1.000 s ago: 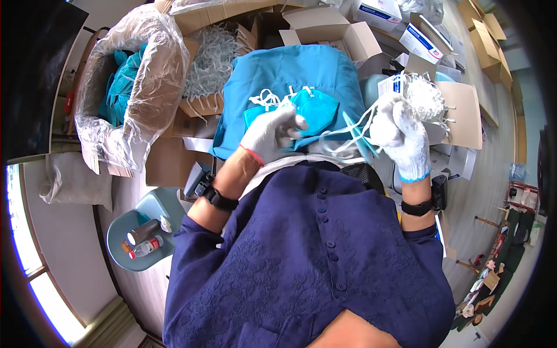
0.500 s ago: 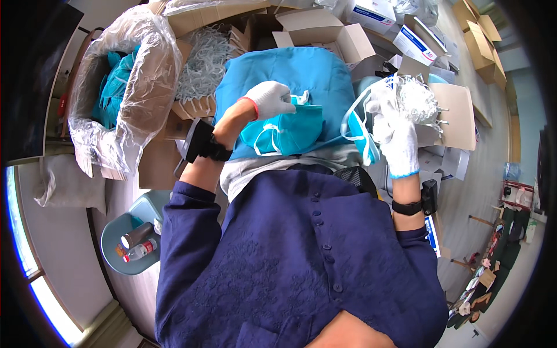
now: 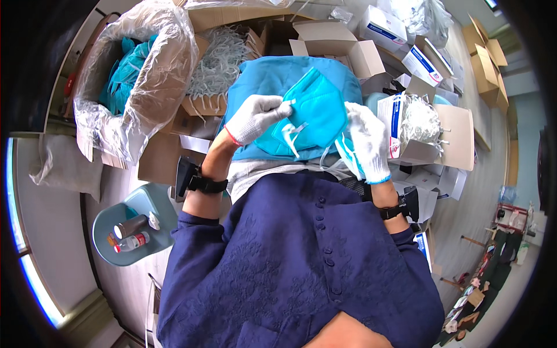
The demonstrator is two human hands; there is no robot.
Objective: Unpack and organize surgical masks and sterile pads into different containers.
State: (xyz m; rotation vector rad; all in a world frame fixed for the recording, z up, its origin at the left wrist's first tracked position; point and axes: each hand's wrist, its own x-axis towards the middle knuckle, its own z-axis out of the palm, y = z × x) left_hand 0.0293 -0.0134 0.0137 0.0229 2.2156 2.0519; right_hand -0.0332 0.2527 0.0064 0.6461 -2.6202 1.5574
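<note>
Both my hands wear white knit gloves. Between thumb and fingers, my left hand (image 3: 258,119) pinches the left edge of a teal folded face mask (image 3: 318,110), spread flat above a blue cloth cushion (image 3: 249,81) on my lap. White straps dangle from that mask's lower left. My right hand (image 3: 368,142) is closed at its right edge. Under this hand's fingers hangs a second teal mask (image 3: 348,155) with white straps, partly hidden. Whether the right fingertips also grip the first mask, I cannot tell.
A plastic-lined carton (image 3: 154,87) with teal masks stands at the left. Beside it is a box of loose white straps (image 3: 220,61). At the right, an open white box (image 3: 415,124) holds bundled straps. A blue-grey stool (image 3: 107,223) carries a bottle and a dark flask.
My left hand has lifted and spread a mask up off the cushion. My right hand has moved left from the strap box to the mask's right edge, bringing the second mask along.
</note>
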